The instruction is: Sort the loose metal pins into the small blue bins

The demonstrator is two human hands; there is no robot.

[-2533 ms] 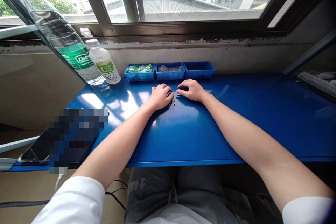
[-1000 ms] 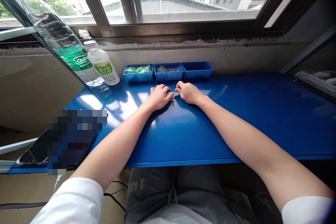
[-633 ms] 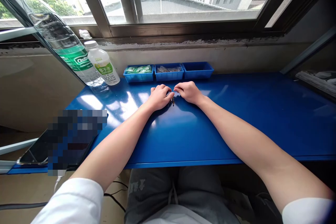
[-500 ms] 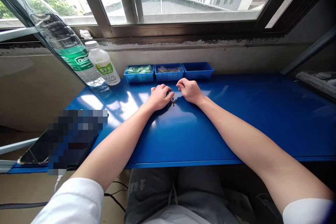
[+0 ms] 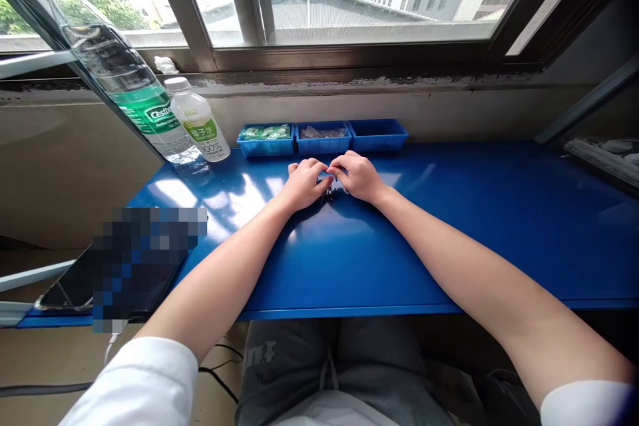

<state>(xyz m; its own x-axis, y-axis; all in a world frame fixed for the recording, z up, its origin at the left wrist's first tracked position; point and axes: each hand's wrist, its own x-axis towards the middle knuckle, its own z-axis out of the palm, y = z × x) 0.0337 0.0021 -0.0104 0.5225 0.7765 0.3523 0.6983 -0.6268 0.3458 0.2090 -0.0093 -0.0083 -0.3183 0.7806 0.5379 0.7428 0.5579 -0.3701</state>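
Note:
Over the middle of the blue table [image 5: 339,259], my left hand [image 5: 305,185] is closed in a pinch on a small dark part with thin shiny prongs [image 5: 327,194]. The prongs stick out below the thumb, close to the tabletop; the rest is hidden by the fingers, so its kind cannot be made out. My right hand [image 5: 358,177] is closed too, thumb and forefinger pinched together right beside the left fingertips. Whatever those right fingers hold, if anything, is too small to see.
Behind the hands stand three blue bins: one with green-and-white packets [image 5: 267,133], one with greyish small bags [image 5: 323,133], and a right-hand one [image 5: 378,135]. A large water bottle [image 5: 134,93] and a smaller bottle [image 5: 200,121] stand left. A phone [image 5: 67,286] lies front left.
My right hand has moved left, its fingertips now meeting those of my left hand at the small part. The left hand has stayed almost in place.

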